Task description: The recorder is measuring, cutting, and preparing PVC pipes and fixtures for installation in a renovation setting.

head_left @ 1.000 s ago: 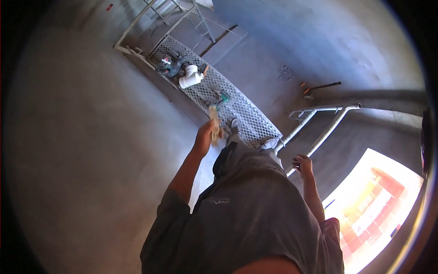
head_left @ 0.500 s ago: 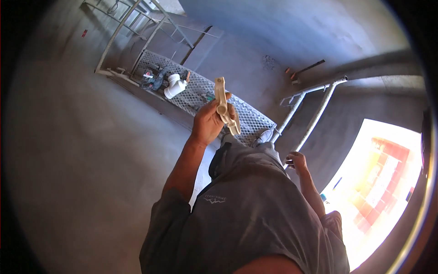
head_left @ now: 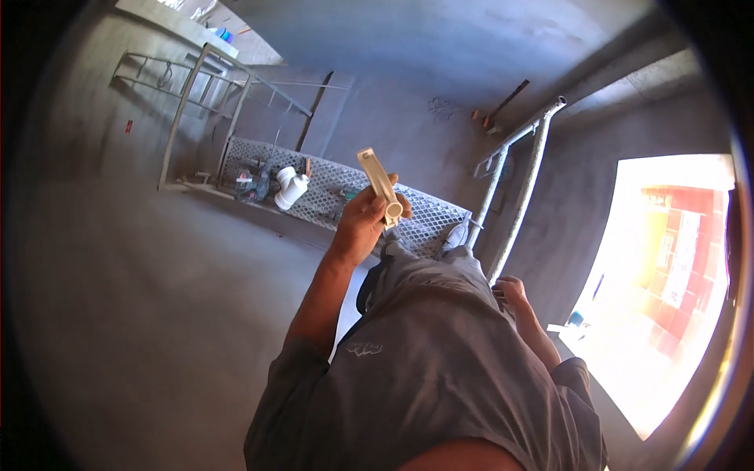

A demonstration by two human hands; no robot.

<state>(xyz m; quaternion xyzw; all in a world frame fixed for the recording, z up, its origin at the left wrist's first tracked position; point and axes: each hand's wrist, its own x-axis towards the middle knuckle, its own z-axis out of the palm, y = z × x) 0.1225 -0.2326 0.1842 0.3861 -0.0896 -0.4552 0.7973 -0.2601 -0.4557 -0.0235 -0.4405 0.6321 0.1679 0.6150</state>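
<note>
Up in front of me, my left hand [head_left: 360,228] is closed round a beige bracket [head_left: 378,177]. The piece is a long arm with a square hole near its far end and a round hub by my fingers. Its lower end is partly hidden by the hand. Lower down at my right side, my right hand [head_left: 512,292] is held by my hip with its fingers curled, beside the lower end of a scaffold rail [head_left: 520,216]. Whatever those fingers hold, if anything, cannot be made out.
I stand on a perforated metal scaffold platform [head_left: 428,210]. A white branched pipe fitting [head_left: 290,188] lies on it, with a dark tool-like object [head_left: 255,184] farther left. A scaffold frame [head_left: 182,118] rises at the far left. To the right is a bright opening [head_left: 628,314].
The bracket has turned in my left hand, so its arm leans left and the hub sits lower. My right hand has dropped slightly. The whole view has shifted.
</note>
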